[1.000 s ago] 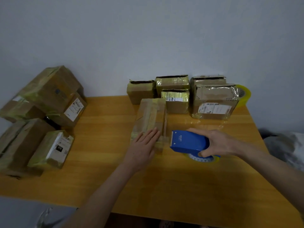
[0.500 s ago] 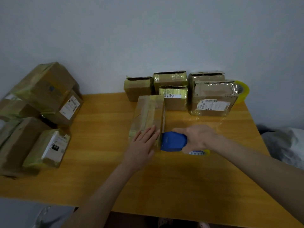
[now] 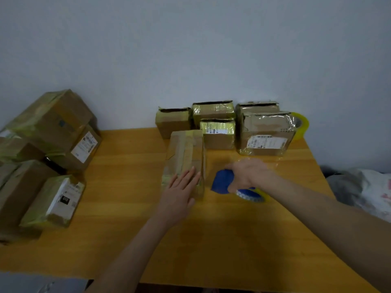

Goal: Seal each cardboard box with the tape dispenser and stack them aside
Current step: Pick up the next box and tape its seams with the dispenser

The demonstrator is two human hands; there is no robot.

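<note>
The left hand [image 3: 179,191] lay flat, fingers straight, on the cardboard box [image 3: 184,149]. Just right of those fingers, the right hand [image 3: 247,175] gripped the tape dispenser [image 3: 221,182], now drawn slightly off the box's side.

blue tape dispenser [image 3: 222,181], brown cardboard box [image 3: 185,157], orange-yellow table [image 3: 127,187]
</note>
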